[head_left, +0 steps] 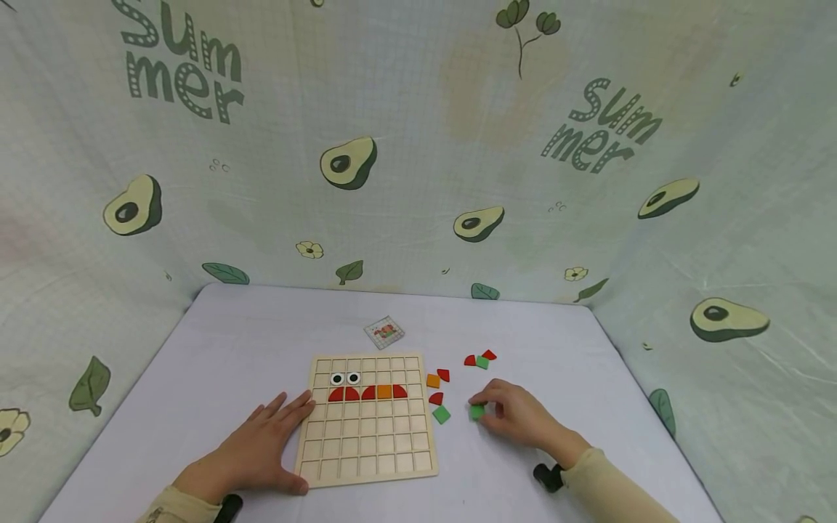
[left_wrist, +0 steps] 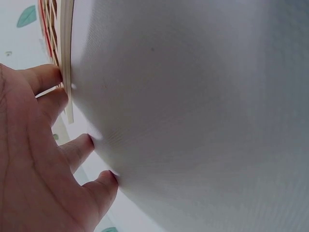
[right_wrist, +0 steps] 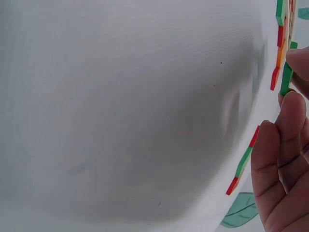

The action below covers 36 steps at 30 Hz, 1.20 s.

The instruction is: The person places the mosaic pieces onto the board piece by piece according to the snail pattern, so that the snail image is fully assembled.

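Left hand outspread, right hand pincer-like

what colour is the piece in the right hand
The piece in the right hand is green, showing best in the right wrist view.

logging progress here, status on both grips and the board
Left grip touching board, left edge. Right grip pinching green tile. Two board rows part filled. Loose green tile between held tile and board.

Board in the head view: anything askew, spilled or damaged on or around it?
Nothing visibly spilled or damaged. Only mildly askew: the card beyond the board, turned at an angle to its edge, and the loose green square just right of the board, rotated like a diamond.
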Each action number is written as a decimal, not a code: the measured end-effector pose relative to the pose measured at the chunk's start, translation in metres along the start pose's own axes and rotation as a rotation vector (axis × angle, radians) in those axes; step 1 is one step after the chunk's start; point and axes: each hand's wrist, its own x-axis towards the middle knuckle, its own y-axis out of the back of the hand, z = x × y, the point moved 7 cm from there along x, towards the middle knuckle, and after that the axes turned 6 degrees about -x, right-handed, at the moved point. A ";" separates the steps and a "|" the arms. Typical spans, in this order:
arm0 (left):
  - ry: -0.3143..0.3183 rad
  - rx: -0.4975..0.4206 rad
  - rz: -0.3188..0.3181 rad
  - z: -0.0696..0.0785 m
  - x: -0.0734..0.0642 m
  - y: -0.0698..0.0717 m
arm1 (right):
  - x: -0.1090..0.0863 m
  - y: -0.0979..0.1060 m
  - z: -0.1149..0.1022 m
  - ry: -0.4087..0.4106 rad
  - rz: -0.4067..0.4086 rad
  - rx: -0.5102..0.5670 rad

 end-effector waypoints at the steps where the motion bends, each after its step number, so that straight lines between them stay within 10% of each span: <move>1: -0.002 0.001 0.000 0.000 0.000 0.000 | 0.001 0.000 0.000 0.002 0.000 -0.001; 12: -0.001 -0.003 0.002 0.001 0.000 0.000 | 0.021 0.000 -0.021 0.069 0.017 -0.057; 36: -0.007 0.015 -0.003 -0.001 0.002 -0.002 | 0.116 -0.062 -0.158 0.209 -0.079 -0.126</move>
